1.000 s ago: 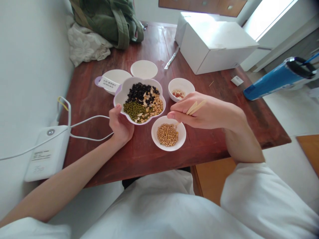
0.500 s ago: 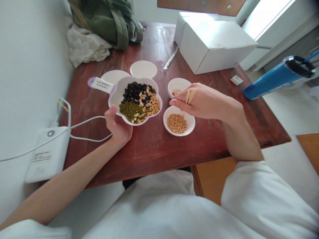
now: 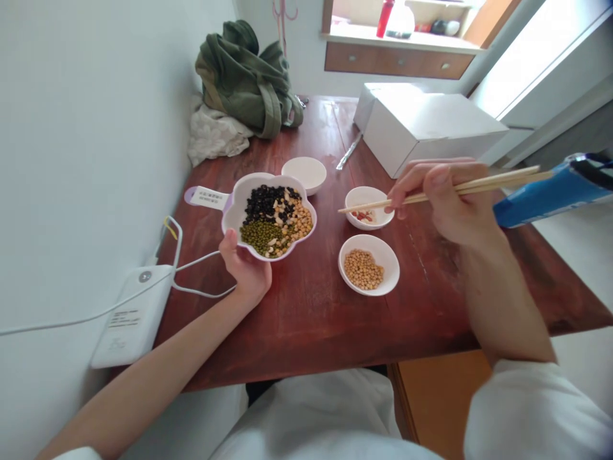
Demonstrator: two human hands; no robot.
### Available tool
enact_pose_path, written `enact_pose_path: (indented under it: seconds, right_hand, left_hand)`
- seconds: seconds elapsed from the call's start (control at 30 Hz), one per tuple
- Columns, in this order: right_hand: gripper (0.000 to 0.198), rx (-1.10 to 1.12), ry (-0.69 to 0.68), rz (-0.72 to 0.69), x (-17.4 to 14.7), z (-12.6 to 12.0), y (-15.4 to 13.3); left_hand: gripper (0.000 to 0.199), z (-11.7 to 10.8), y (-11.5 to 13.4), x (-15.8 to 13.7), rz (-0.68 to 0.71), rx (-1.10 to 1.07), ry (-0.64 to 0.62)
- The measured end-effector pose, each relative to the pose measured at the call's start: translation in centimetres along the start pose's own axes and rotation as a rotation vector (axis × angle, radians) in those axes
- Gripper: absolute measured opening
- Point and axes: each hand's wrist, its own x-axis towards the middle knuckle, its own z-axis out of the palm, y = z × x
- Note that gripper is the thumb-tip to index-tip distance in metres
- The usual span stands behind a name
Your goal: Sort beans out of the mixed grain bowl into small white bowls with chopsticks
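My left hand (image 3: pixel 246 265) grips the near edge of a flower-shaped white bowl with a handle (image 3: pixel 228 211), its thumb over the rim. In that bowl lie black beans (image 3: pixel 263 202), green mung beans (image 3: pixel 258 237), yellow soybeans (image 3: pixel 301 223) and some pale pieces. A pair of chopsticks (image 3: pixel 498 179) is held in my right hand (image 3: pixel 445 198), pointing left, tips past the far small bowl (image 3: pixel 371 223). Inside this small bowl are a few reddish and pale pieces. Nearer to me stands a white bowl (image 3: pixel 393 271) of soybeans (image 3: pixel 364 269).
Behind the flower-shaped bowl is another white bowl (image 3: pixel 304 172). A white box (image 3: pixel 421 124) and a green bag (image 3: pixel 244 83) stand at the back. To the right is a blue bottle (image 3: pixel 550 198); on the left are a white power bank (image 3: pixel 131 316) and its cable (image 3: pixel 196 260).
My right hand has turned over and moved right, away from the soybean bowl, bringing the chopsticks into plain sight. My left hand still holds the flower-shaped bowl. The camera view has tilted up.
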Motion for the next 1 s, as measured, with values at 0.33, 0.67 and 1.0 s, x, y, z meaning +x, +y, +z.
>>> enact_pose_path:
  seconds: [0.33,0.67,1.0]
  right_hand:
    - [0.063,-0.154,-0.277,-0.115,7.0,3.1,7.9]
    - [0.027,-0.776,-0.632,-0.099,11.7,7.3,9.8]
    - [0.020,-0.922,-0.789,-0.030,10.8,10.0,10.4]
  left_hand:
    - [0.044,-2.1,-1.0,1.0,-0.087,0.058,0.080]
    - [0.042,-2.1,-0.4,1.6,-0.222,-0.129,0.167]
    - [0.041,-1.5,0.6,3.7,-0.211,-0.143,0.189]
